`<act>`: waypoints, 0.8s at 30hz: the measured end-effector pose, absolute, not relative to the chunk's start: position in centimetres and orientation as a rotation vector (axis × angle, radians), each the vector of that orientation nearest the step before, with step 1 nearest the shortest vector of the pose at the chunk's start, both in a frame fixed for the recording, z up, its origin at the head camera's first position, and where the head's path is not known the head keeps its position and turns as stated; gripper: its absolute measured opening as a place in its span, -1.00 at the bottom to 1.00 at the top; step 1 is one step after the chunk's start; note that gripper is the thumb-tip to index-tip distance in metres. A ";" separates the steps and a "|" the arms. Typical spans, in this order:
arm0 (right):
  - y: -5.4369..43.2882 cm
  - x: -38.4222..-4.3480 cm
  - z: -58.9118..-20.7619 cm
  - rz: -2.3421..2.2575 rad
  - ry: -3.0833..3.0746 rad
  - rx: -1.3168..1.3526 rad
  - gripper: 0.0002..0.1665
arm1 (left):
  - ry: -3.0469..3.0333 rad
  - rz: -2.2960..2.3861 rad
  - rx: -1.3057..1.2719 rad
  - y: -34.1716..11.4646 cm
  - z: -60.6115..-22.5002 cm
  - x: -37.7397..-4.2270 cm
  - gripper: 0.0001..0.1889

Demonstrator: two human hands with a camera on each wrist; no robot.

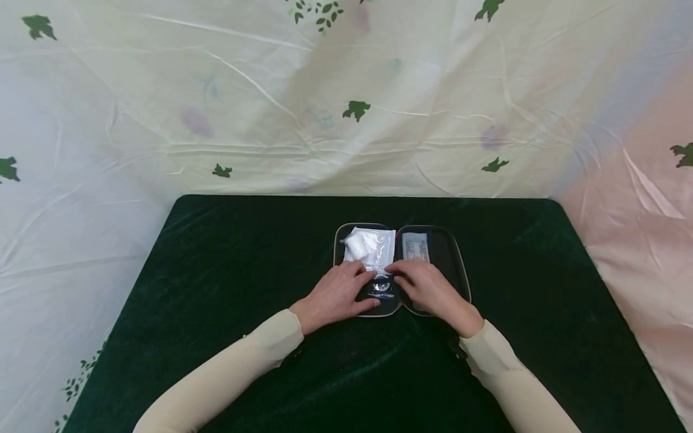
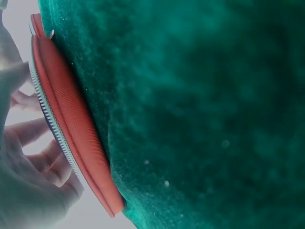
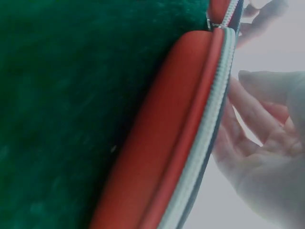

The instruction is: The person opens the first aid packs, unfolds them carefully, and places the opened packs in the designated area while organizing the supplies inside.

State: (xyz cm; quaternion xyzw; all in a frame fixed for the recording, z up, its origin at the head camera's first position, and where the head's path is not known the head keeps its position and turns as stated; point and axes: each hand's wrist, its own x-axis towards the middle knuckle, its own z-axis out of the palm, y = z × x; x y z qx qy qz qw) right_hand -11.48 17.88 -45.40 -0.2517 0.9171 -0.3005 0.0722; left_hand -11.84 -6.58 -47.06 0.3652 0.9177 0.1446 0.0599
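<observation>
A zippered case lies spread flat, its red outer shell (image 3: 167, 124) showing in the right wrist view and its dark lining (image 1: 446, 249) in the head view. The left half holds a shiny silver packet (image 1: 379, 240) and, nearer me, a dark packet (image 1: 381, 287) with a pale round mark. My left hand (image 1: 338, 291) reaches over the left half, fingers spread, fingertips at the packets' left side. From the right, my right hand (image 1: 430, 288) reaches across the middle fold, fingertips at the silver packet's lower edge. A light blue packet (image 1: 415, 245) lies in the right half, partly behind this hand.
Under the case is a dark green velvety cloth (image 1: 227, 258) covering the table. Behind the table hangs a pale curtain (image 1: 422, 120) printed with green leaves. The case's zipper teeth (image 2: 52, 119) run along its raised rim.
</observation>
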 end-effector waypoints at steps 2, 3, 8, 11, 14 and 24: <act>18.2 -11.3 -45.5 -0.899 2.732 -0.775 -0.61 | 2.760 0.441 1.089 -6.6 -47.1 -11.8 -0.24; 18.3 -11.2 -45.6 -0.899 2.722 -0.781 -0.60 | 2.752 0.445 1.085 -6.7 -47.1 -11.8 -0.21; 18.9 -11.0 -45.5 -0.893 2.661 -0.794 -0.54 | 2.708 0.491 1.087 -6.8 -47.2 -11.9 -0.13; 19.1 -11.0 -45.6 -0.879 2.623 -0.798 -0.47 | 2.693 0.499 1.106 -6.9 -47.3 -11.9 -0.10; 19.2 -11.0 -45.7 -0.869 2.595 -0.804 -0.40 | 2.690 0.491 1.124 -7.0 -47.3 -11.9 -0.10; 19.3 -11.2 -45.8 -0.852 2.567 -0.808 -0.37 | 2.670 0.484 1.157 -6.8 -47.4 -12.0 -0.13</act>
